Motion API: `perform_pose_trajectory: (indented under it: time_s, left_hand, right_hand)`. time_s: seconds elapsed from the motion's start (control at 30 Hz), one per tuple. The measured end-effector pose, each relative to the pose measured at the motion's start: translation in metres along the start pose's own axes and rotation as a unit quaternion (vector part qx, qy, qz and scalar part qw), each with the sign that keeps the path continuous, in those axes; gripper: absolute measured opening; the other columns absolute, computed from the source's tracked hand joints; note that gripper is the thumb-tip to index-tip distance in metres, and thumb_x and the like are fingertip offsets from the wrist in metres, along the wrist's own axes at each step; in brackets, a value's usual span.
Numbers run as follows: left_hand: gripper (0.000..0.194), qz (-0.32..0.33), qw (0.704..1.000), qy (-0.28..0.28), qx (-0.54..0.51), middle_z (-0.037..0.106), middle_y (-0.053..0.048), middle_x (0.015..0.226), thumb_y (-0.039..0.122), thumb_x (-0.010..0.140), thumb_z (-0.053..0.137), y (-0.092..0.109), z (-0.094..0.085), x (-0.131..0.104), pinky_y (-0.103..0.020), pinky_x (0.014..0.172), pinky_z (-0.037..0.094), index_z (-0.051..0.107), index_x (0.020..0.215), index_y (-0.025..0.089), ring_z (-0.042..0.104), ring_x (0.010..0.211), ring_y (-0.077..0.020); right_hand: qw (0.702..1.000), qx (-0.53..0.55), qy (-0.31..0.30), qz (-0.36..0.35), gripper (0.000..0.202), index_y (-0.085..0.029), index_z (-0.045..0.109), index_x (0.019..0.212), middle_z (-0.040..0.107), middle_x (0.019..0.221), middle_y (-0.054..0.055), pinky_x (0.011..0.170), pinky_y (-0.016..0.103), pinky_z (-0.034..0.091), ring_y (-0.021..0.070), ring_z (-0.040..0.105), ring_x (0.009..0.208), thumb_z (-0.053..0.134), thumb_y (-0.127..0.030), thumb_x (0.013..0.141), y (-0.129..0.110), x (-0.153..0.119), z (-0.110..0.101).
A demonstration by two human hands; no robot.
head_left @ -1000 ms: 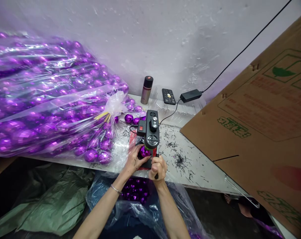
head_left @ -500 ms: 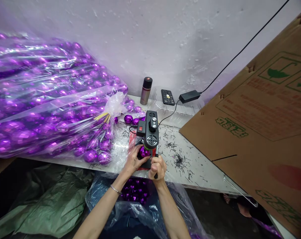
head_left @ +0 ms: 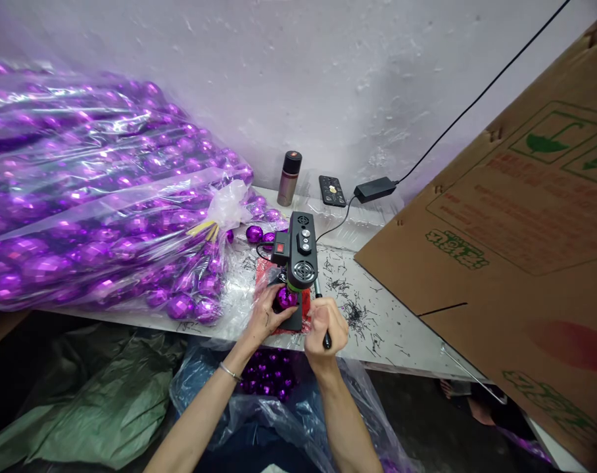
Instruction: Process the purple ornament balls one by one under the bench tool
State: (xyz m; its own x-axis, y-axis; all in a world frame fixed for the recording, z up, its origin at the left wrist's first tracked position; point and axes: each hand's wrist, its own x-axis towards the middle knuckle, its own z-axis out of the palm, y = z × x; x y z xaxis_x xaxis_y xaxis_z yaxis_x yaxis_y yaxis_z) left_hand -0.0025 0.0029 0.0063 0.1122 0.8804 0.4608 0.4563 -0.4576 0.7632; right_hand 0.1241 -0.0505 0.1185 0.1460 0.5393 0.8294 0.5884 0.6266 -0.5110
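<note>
My left hand [head_left: 263,316] grips a shiny purple ball [head_left: 285,298] between thumb and fingers, right under the head of a small black bench machine [head_left: 302,253]. A red switch and two round vents show on the machine, which stands on a red sheet [head_left: 263,270]. My right hand [head_left: 327,326] is wrapped round the black-ended lever handle [head_left: 327,340] at the machine's right side. Whether the ball touches the machine's head is hard to make out.
A big clear bag of purple balls [head_left: 106,197] fills the left. Behind are a bottle [head_left: 289,179], a phone [head_left: 332,190] and a power adapter [head_left: 375,190]. Black scraps [head_left: 355,315] litter the table; a cardboard box [head_left: 500,263] leans at right. More balls [head_left: 269,374] lie below the table edge.
The lever has swung outward to the right with my right hand on it, and the machine's head sits slightly higher. My left hand stays at the ball.
</note>
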Motion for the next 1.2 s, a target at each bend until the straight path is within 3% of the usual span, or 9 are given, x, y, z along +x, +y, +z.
perform_pose_trajectory:
  time_s: [0.43,0.9,1.07,1.2]
  left_hand:
    - [0.048,-0.009,1.0,-0.001,-0.011,0.073,-0.012,0.123,0.031,0.086,0.077,-0.001,0.003,-0.002,-0.048,0.102,0.055,0.06,0.129,0.02,0.069,0.117,-0.0301]
    - [0.048,-0.008,1.0,-0.001,-0.009,0.073,-0.012,0.122,0.033,0.085,0.078,0.0,0.002,-0.001,-0.047,0.1,0.056,0.061,0.128,0.02,0.07,0.115,-0.0301]
    - [0.047,-0.014,1.0,-0.003,-0.008,0.073,-0.011,0.12,0.034,0.085,0.078,0.001,0.001,-0.001,-0.046,0.099,0.057,0.062,0.127,0.02,0.07,0.113,-0.0296]
    - [0.049,-0.01,1.0,-0.004,-0.011,0.073,-0.012,0.122,0.037,0.085,0.078,0.001,0.001,-0.001,-0.048,0.101,0.056,0.061,0.129,0.02,0.069,0.116,-0.03]
  right_hand:
    - [0.993,-0.01,-0.001,-0.116,0.031,-0.024,0.043,0.074,0.053,0.07,0.0,0.06,0.029,0.041,0.0129,0.046,0.059,0.033,-0.02,0.103,0.036,-0.031,0.013]
    - [0.992,-0.017,-0.004,-0.123,0.032,-0.024,0.046,0.075,0.055,0.07,0.0,0.064,0.031,0.044,0.0149,0.051,0.064,0.033,-0.024,0.104,0.048,-0.044,0.016]
    - [0.991,-0.008,-0.003,-0.133,0.032,-0.024,0.044,0.073,0.053,0.068,0.0,0.058,0.029,0.039,0.0134,0.045,0.059,0.034,-0.022,0.103,0.04,-0.033,0.013]
    - [0.998,-0.009,-0.021,-0.065,0.029,-0.023,0.045,0.074,0.052,0.066,-0.001,0.056,0.028,0.037,0.0124,0.048,0.058,0.037,-0.011,0.099,0.013,-0.008,0.002]
